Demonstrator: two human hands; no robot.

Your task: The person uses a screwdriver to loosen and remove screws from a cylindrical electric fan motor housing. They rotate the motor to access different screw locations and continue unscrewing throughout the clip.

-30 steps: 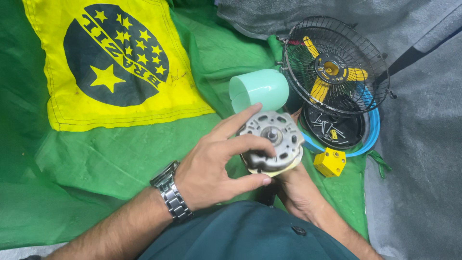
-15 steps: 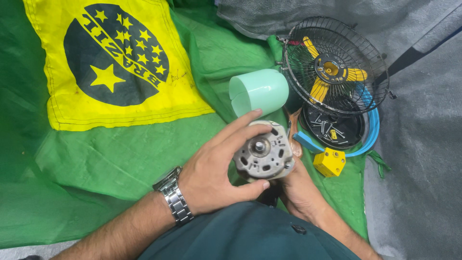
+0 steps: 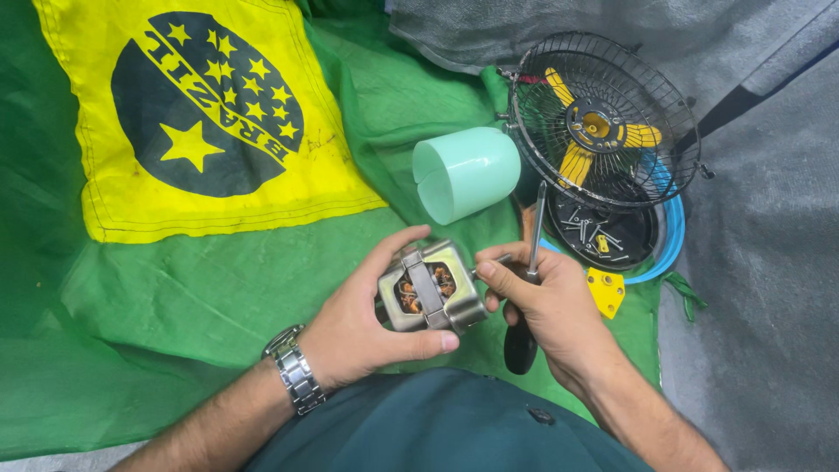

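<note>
Lower centre of frame: left hand [image 3: 363, 328] wraps a small metal fan motor [image 3: 430, 288], thumb under it, fingers curled over the top. Grip closed firmly on the motor housing. Copper windings show through the openings; a short shaft sticks out toward the right.

Right hand [image 3: 546, 306] sits just beside the motor, fingertips pinching at the shaft end. The same hand carries a screwdriver [image 3: 530, 280], black handle down in the palm, blade pointing up the frame. Grip closed on the tool.

Upper right: black wire fan guard [image 3: 603, 122] with yellow blades [image 3: 603, 131] inside, lying tilted. Below it, a round black dish [image 3: 612, 236] holding loose screws, ringed by a blue hoop [image 3: 671, 249]. A small yellow plastic piece [image 3: 606, 291] lies beside the dish. A pale green plastic cover [image 3: 463, 173] rests on its side, centre of frame, just above the hands.

All lies on green cloth [image 3: 175, 315]; a yellow flag with dark blue disc and stars [image 3: 205, 105] occupies upper left. Grey fabric [image 3: 769, 262] along the right edge.

Judgement on progress: the fan is largely taken apart; motor is out of its cover, guard and blades are off, and screws collected. The motor itself looks whole, not yet opened.
</note>
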